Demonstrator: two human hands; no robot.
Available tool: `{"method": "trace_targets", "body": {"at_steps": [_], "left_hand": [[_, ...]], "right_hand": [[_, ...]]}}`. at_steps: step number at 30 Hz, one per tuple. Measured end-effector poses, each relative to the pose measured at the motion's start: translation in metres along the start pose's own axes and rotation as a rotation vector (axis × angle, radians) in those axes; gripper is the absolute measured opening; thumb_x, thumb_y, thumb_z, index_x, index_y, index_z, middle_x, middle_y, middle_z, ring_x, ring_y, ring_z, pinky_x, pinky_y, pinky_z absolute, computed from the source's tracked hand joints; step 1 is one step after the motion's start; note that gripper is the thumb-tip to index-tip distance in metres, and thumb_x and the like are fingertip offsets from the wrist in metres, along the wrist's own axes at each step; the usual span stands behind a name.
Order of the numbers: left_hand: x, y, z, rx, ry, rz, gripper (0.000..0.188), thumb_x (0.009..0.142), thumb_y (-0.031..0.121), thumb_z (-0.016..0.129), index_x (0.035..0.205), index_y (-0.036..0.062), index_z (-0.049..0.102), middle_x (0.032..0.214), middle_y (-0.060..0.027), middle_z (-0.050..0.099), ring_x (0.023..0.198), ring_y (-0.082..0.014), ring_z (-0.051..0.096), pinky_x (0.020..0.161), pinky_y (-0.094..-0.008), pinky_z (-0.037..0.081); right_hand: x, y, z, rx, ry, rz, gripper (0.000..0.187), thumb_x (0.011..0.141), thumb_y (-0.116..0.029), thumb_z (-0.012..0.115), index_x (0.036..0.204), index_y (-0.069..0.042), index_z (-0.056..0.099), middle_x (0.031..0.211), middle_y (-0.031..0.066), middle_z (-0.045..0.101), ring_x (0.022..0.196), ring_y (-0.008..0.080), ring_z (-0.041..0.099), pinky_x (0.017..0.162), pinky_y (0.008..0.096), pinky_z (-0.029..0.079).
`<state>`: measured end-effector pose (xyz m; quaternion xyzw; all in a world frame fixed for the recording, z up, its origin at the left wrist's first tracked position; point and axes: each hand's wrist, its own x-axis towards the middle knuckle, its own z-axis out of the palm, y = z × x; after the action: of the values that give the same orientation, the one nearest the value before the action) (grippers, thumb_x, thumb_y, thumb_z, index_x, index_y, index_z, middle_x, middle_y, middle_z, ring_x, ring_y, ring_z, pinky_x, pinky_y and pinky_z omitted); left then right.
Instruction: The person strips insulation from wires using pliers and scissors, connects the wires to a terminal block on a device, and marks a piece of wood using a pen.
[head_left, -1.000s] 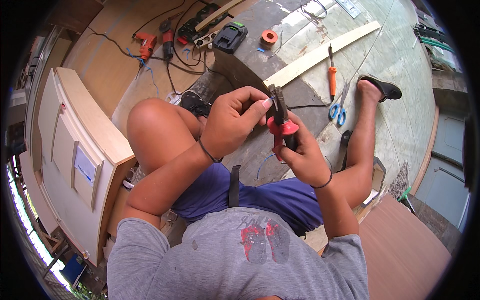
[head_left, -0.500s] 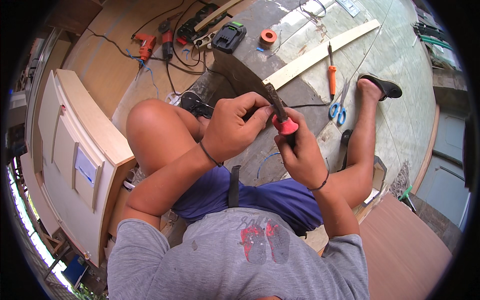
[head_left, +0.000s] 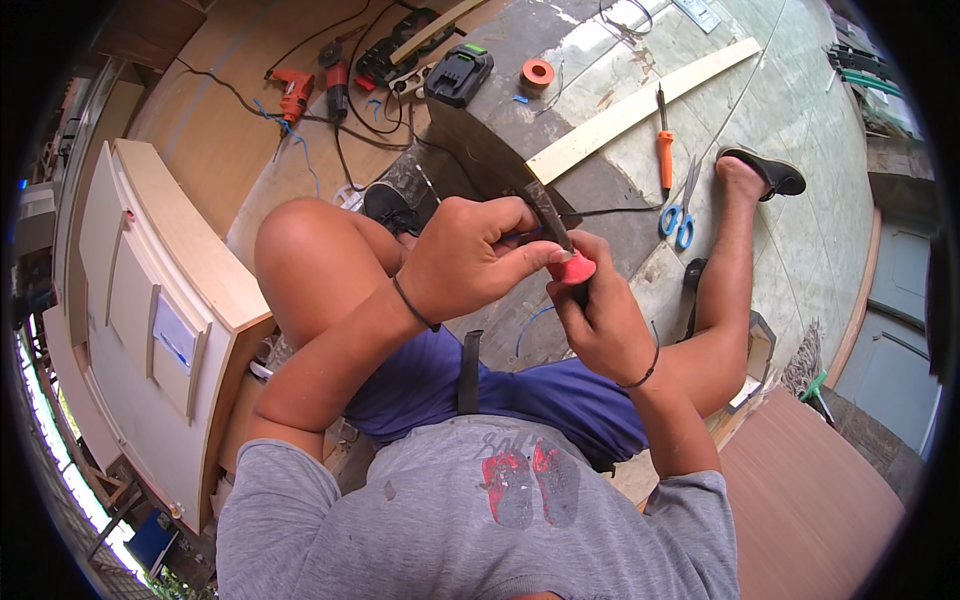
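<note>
Visibly, the left grip (head_left: 462, 255) had shifted its thumb nearer the red collar (head_left: 576, 268) of the dark metal pliers (head_left: 549, 216), which leaned further left than before. They jutted forward from the right grip (head_left: 612, 325), closed round their handles; whether the left grip's curled fingers pinched anything could not be told.

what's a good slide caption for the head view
Left hand against pliers gripped in the right hand, blue-handled scissors and orange-handled soldering iron nearby.
</note>
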<state>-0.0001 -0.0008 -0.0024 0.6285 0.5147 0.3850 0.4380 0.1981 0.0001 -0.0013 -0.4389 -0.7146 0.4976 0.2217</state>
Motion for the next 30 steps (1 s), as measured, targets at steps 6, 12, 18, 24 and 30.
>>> {"method": "trace_targets", "body": {"at_steps": [6, 12, 18, 24, 30], "left_hand": [[-0.002, -0.005, 0.002, -0.151, -0.030, -0.036, 0.014, 0.083, 0.007, 0.071, 0.090, -0.0034, 0.065, 0.079, -0.0063, 0.070, 0.073, -0.0036, 0.062, 0.061, -0.0191, 0.048], [-0.002, -0.001, -0.001, -0.128, -0.040, 0.010, 0.013, 0.082, 0.007, 0.072, 0.087, -0.0027, 0.065, 0.077, -0.0068, 0.070, 0.071, -0.0040, 0.062, 0.060, -0.0200, 0.048], [-0.003, -0.004, 0.001, -0.132, -0.008, 0.072, 0.012, 0.082, 0.007, 0.072, 0.085, -0.0019, 0.064, 0.075, -0.0079, 0.070, 0.068, -0.0058, 0.063, 0.058, -0.0213, 0.047], [-0.003, -0.004, 0.002, -0.111, -0.012, 0.068, 0.013, 0.082, 0.007, 0.072, 0.084, -0.0019, 0.064, 0.074, -0.0090, 0.069, 0.067, -0.0060, 0.062, 0.058, -0.0218, 0.046], [-0.003, -0.006, 0.006, -0.137, -0.007, 0.016, 0.011, 0.085, 0.008, 0.068, 0.087, -0.0018, 0.064, 0.074, -0.0090, 0.067, 0.062, -0.0070, 0.058, 0.055, -0.0233, 0.044]], "right_hand": [[-0.001, -0.006, 0.001, 0.032, -0.022, 0.037, 0.039, 0.085, 0.002, 0.053, 0.122, -0.003, 0.040, 0.085, 0.0165, 0.060, 0.079, 0.0315, 0.063, 0.072, 0.0377, 0.048], [-0.002, -0.009, 0.001, 0.007, -0.017, 0.020, 0.038, 0.085, 0.002, 0.053, 0.121, -0.003, 0.040, 0.085, 0.0167, 0.060, 0.079, 0.0322, 0.063, 0.071, 0.0382, 0.048], [-0.002, -0.011, 0.002, 0.011, -0.015, 0.043, 0.038, 0.086, 0.002, 0.053, 0.120, -0.003, 0.040, 0.086, 0.0182, 0.060, 0.080, 0.0352, 0.063, 0.071, 0.0394, 0.047], [-0.004, -0.006, 0.004, -0.029, 0.018, -0.002, 0.038, 0.086, 0.000, 0.055, 0.120, -0.004, 0.040, 0.093, 0.0221, 0.058, 0.085, 0.0419, 0.060, 0.073, 0.0419, 0.047], [-0.004, 0.002, 0.000, -0.032, 0.025, 0.018, 0.043, 0.082, 0.003, 0.055, 0.123, -0.002, 0.042, 0.095, 0.0194, 0.060, 0.083, 0.0350, 0.062, 0.073, 0.0373, 0.048]]}}
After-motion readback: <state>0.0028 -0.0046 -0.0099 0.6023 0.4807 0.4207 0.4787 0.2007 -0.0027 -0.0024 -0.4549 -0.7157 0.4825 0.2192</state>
